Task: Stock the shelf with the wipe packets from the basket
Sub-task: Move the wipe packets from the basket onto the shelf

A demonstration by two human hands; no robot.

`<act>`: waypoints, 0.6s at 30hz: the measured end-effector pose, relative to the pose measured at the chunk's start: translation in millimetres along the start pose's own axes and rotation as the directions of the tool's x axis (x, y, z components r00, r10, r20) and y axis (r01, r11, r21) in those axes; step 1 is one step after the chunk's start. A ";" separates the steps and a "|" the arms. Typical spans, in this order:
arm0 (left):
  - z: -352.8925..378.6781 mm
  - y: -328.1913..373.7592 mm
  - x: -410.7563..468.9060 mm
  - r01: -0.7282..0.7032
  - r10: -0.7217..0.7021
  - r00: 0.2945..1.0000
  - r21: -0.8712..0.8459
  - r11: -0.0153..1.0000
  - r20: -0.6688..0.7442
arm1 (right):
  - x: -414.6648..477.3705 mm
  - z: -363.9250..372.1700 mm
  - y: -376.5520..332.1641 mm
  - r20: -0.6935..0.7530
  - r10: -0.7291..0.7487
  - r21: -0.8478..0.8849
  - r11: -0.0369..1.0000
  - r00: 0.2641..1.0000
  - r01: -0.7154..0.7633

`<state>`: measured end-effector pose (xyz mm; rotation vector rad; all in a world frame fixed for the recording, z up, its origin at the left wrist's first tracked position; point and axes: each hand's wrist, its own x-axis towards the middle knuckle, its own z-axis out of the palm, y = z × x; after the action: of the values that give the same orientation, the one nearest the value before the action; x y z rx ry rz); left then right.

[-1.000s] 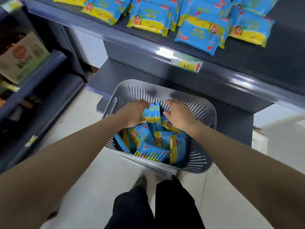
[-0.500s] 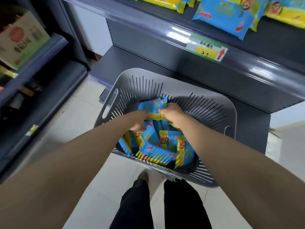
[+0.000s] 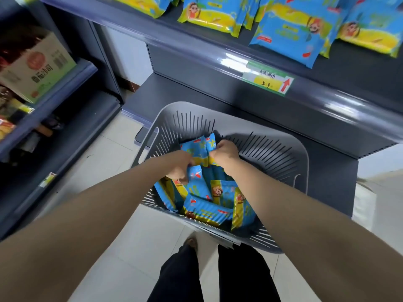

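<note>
Head view: left hand [image 3: 181,166] and right hand [image 3: 224,151], close together near the grey basket's [image 3: 272,150] far wall, both grip a bunch of upright wipe packets [image 3: 197,149], probably to carry several at once to the shelf [image 3: 196,45] above.

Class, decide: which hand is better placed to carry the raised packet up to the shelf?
Probably the right hand: it pinches the raised packet near its top, on the shelf side. The left hand grips lower, beside the pile.
</note>
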<state>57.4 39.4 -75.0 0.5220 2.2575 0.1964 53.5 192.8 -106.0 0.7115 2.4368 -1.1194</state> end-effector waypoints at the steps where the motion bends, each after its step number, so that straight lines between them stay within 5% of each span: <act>1: -7.1 2.0 -6.5 -0.006 0.006 1.000 0.004 1.000 -0.022 | -5.2 -5.2 -2.6 -0.007 -0.021 0.011 1.000 1.000 0.021; 18: -117.6 79.6 -98.4 -0.191 0.231 0.947 0.186 0.964 -0.224 | -103.1 -155.9 -41.2 -0.254 -0.398 -0.092 0.917 0.881 0.388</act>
<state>53.9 72.2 94.6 0.8709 2.4683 0.1941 94.6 261.0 68.0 0.3787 2.9209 -1.1765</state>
